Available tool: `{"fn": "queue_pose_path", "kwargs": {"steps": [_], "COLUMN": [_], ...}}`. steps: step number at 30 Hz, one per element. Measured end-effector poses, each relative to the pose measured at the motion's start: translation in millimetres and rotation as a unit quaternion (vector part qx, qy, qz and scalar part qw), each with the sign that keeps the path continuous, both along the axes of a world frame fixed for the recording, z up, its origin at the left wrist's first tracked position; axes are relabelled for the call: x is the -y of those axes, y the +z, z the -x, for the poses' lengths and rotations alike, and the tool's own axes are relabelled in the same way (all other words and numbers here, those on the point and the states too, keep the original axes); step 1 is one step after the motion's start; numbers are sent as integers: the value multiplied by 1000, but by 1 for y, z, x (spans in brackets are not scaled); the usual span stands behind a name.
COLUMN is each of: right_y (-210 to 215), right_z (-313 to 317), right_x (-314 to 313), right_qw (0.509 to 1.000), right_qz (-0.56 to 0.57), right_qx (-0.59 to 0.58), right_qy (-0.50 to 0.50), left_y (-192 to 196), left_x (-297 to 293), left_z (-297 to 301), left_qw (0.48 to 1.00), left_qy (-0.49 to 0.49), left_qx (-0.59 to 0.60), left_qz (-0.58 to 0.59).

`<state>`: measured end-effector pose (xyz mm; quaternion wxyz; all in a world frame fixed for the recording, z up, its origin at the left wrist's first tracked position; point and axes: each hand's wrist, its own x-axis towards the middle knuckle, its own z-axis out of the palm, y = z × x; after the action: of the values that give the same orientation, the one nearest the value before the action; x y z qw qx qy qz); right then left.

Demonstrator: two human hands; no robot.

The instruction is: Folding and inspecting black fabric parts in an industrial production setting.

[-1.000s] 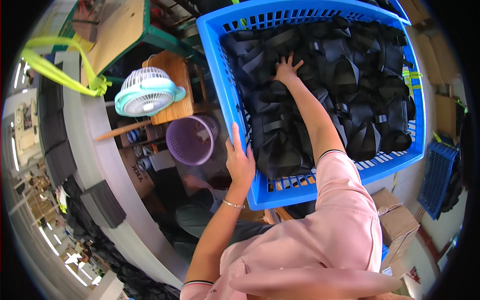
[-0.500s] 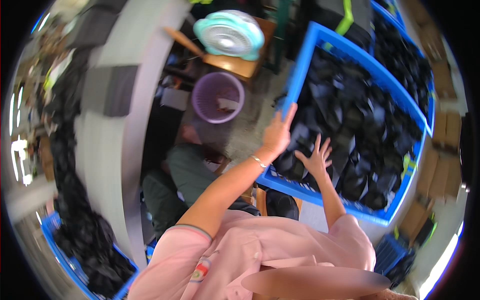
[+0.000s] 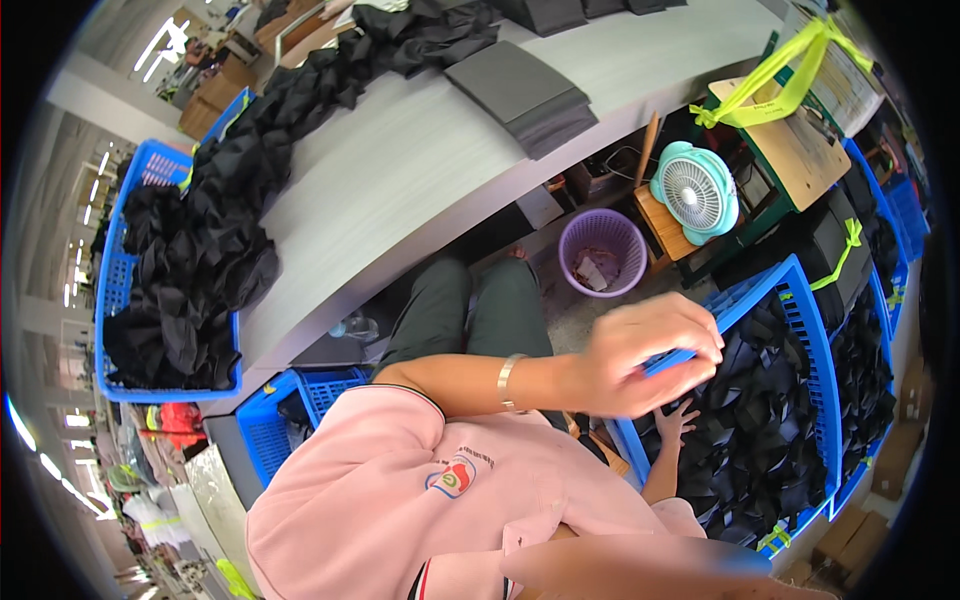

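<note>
My left hand [image 3: 652,355], with a bracelet on its wrist, hovers over the near-left rim of a blue plastic crate [image 3: 822,370]. Its fingers curl and the thumb stands apart from them. Part of the blue rim shows through that gap, and I see nothing held; the hand is slightly blurred. Lower down, my right hand [image 3: 678,425] has its fingers spread at the crate's left side, by a heap of small folded black pieces [image 3: 755,410], seemingly fabric. Whether it touches them is hard to tell.
Along the left runs a long grey table [image 3: 340,215] with a black fabric pile [image 3: 240,165] spilling into another blue crate [image 3: 108,290]. Flat black panels [image 3: 525,95] lie on it. A purple basket [image 3: 628,235] and a turquoise fan [image 3: 690,195] stand ahead. More filled crates stand right.
My view has swung left, bringing more of the table into sight. My left hand has come off the crate rim and curled its fingers. My right hand stays spread at the crate.
</note>
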<state>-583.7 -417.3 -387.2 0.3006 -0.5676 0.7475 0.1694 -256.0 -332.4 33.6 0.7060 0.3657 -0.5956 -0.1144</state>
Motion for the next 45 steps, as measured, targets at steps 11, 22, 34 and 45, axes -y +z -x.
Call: {"fn": "queue_pose_path", "kwargs": {"steps": [11,22,34,45], "right_y": [88,220,279,324], "right_z": [-25,-181,-404,-501], "right_x": [-52,-73,-173,-251], "right_qw": [987,845,744,520], "right_qz": [139,484,334,300], "right_qx": [-72,96,387,533], "right_qy": [-29,204,430,597], "left_y": [104,160,-25,-74], "left_x": [-126,-192,-333,-354], "left_z": [1,-55,-454,-465], "left_qw": [936,771,627,674], "left_qy": [184,283,775,718], "left_qx": [-168,-386,-82,-27], "left_qz": [250,419,12,-170]}}
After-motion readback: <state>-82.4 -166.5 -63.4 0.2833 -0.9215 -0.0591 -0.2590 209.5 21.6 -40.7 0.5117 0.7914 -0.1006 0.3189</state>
